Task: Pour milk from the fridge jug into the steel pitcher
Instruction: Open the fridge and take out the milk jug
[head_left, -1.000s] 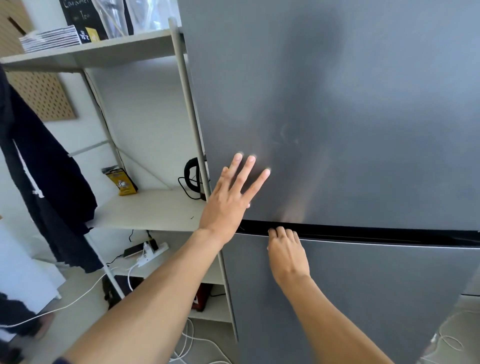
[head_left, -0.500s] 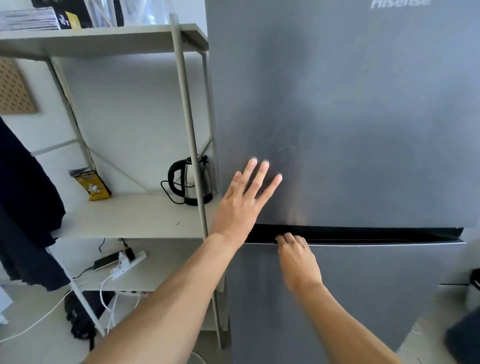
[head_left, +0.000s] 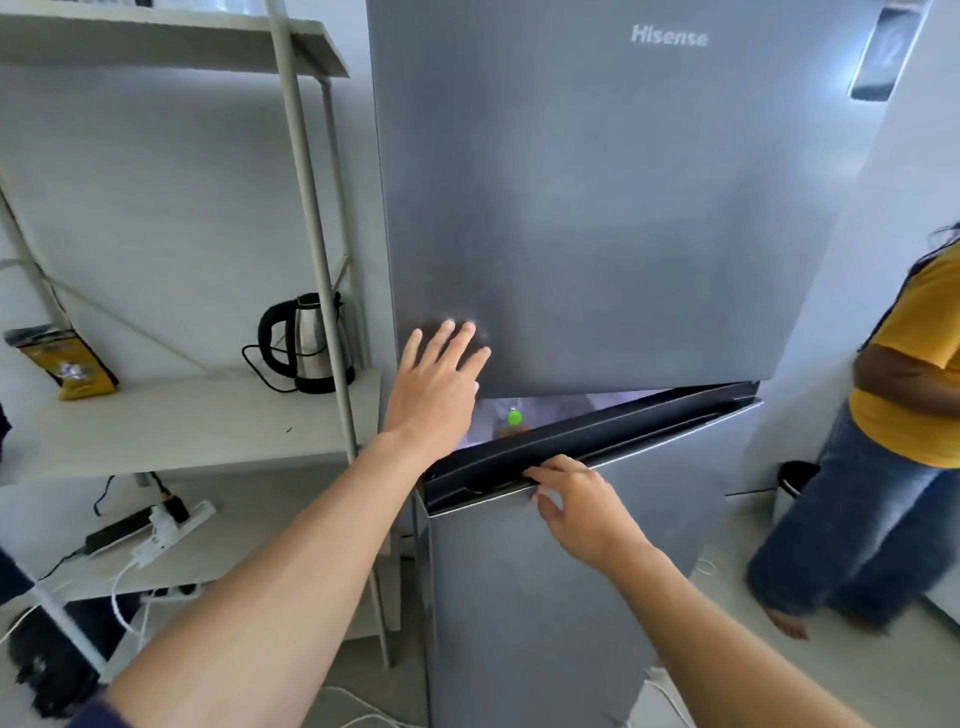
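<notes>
A: Right hand (head_left: 582, 512): fingers hooked over the dark top lip of the lower fridge door (head_left: 571, 597), grasping it. Door is ajar, gap widest on the left, lit interior showing.

B: Left hand (head_left: 439, 382)?

A: Flat and spread, holding nothing, palm on the upper door (head_left: 597, 208) near its bottom left corner. Reads as a brace.

B: Milk jug?

A: Not identifiable. Through the gap only a bottle with a green cap (head_left: 514, 420) shows. Steel pitcher is not in view.

B: Risks?

A: Grip is fingertips only, so a slip could let the door swing shut. If the brace lifts, the fridge may rock. A hard swing could jolt whatever sits inside, or the door could reach the person in the yellow shirt (head_left: 914, 374), near on the right. Shelf (head_left: 182, 415) with kettle (head_left: 311, 345) sits just left of the fridge.
</notes>
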